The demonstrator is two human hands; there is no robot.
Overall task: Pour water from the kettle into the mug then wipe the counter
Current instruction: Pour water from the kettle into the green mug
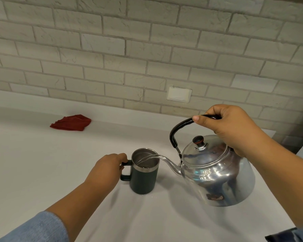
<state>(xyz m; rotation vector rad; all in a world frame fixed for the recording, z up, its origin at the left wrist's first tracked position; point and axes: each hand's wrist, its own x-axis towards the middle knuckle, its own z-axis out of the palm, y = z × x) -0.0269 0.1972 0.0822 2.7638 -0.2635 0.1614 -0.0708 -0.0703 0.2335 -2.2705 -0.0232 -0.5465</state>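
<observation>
On a white counter (42, 163) below a pale brick wall (112, 49) — red cloth (71, 122) near it — the right hand (234, 128) grips the tilted kettle (217, 172), the left hand (108, 167) curls round the mug (144, 179) handle.

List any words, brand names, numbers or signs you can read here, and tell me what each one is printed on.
No text can be read anywhere in this view.
Shiny round metal kettle: a torn dark sticker remnant low on its side, nothing legible on it.
Dark green steel-lined mug: no visible logo or lettering.
Crumpled red cloth: plain.
White blank wall plate on the pale brick wall: no markings.
</observation>
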